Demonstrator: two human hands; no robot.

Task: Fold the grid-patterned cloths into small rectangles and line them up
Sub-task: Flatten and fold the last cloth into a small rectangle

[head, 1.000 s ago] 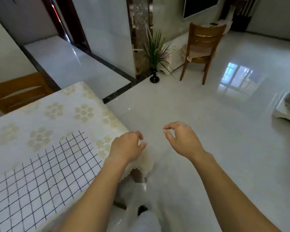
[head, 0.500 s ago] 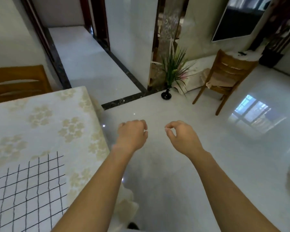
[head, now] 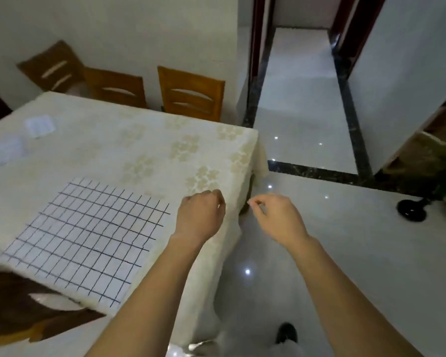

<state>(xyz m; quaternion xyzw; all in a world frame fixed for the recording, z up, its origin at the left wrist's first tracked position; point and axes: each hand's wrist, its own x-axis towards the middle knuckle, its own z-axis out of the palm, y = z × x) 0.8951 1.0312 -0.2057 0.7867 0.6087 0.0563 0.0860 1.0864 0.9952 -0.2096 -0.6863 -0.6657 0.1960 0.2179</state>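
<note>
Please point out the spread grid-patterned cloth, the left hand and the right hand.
grid-patterned cloth [head: 85, 235], head view, middle of its flat surface.
left hand [head: 200, 217], head view, back of the hand.
right hand [head: 276, 215], head view, back of the hand.

Blurred: two pale patches [head: 40, 126] at far left of table [head: 139, 140], possibly folded cloths. Cropped at left edge: near chair [head: 23, 313].
</note>
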